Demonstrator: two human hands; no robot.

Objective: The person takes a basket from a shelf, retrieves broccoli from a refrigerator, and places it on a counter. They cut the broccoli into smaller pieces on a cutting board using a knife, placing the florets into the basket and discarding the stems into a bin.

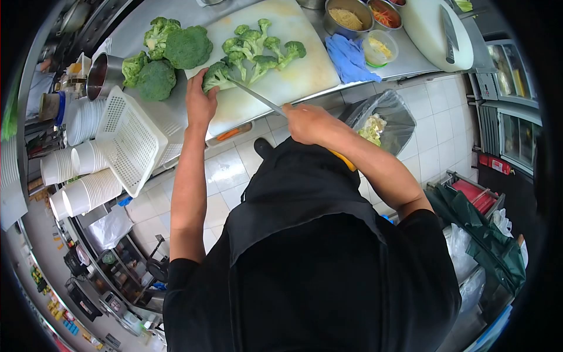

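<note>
My right hand [309, 123] is wrapped round the handle of a knife [259, 97]. Its blade runs up to the left and its tip meets a broccoli piece [217, 75] at the near left of the white cutting board [299, 82]. My left hand [200, 100] grips that piece from its left side, thumb toward me. Cut broccoli florets [251, 44] lie loosely grouped on the board just beyond the blade. Left of the board, whole broccoli heads [187, 47] are piled on the metal counter.
A white perforated basket [130, 141] tilts at the counter's left, beside stacked white bowls [91, 190]. A blue cloth [350, 58], a tub [379, 48] and metal pots [348, 16] stand right of the board. Below the counter edge sits a lined bin [399, 126]. Another knife [450, 35] rests on a second board.
</note>
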